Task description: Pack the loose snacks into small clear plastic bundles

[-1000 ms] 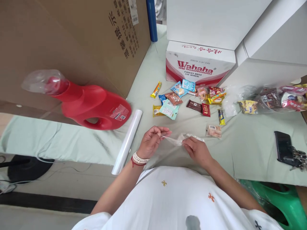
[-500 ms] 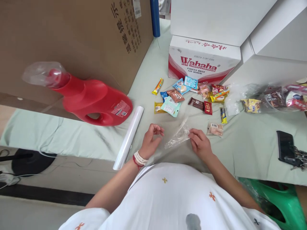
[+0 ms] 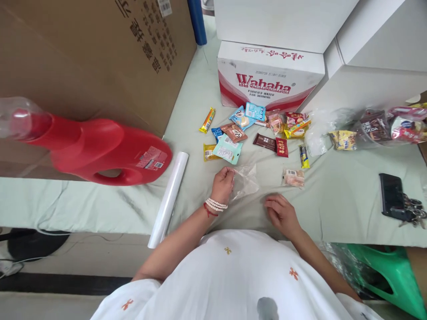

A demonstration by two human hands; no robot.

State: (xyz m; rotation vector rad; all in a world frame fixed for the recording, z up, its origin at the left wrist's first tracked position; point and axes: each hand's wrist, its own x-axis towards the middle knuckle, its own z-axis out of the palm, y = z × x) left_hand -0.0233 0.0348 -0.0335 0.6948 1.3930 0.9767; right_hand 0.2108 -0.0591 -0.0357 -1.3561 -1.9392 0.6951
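My left hand (image 3: pixel 223 186), with white beads and a red string at the wrist, is closed on the edge of a small clear plastic bag (image 3: pixel 247 182). The bag spreads out to the right of the fingers and looks empty. My right hand (image 3: pixel 283 214) is off the bag, low over the cloth, its fingers loosely bent and the thumb apart, with nothing visible in them. Beyond the hands lie wrapped snacks, among them a mint-green packet (image 3: pixel 228 150), a brown packet (image 3: pixel 234 132), a dark brown bar (image 3: pixel 264 141) and a pinkish packet (image 3: pixel 293 178).
A large red jug (image 3: pixel 110 151) and a white roll (image 3: pixel 168 200) lie to the left, by a cardboard box (image 3: pixel 83 53). Behind the snacks stands a Wahaba water carton (image 3: pixel 270 80). A clear bag of snacks (image 3: pixel 376 129), a phone (image 3: pixel 391 195) and keys (image 3: pixel 413 211) are on the right.
The plastic bag has passed from my right hand to my left, which has moved right and closed on it. My right hand has let go and drawn back slightly. The view has shifted.
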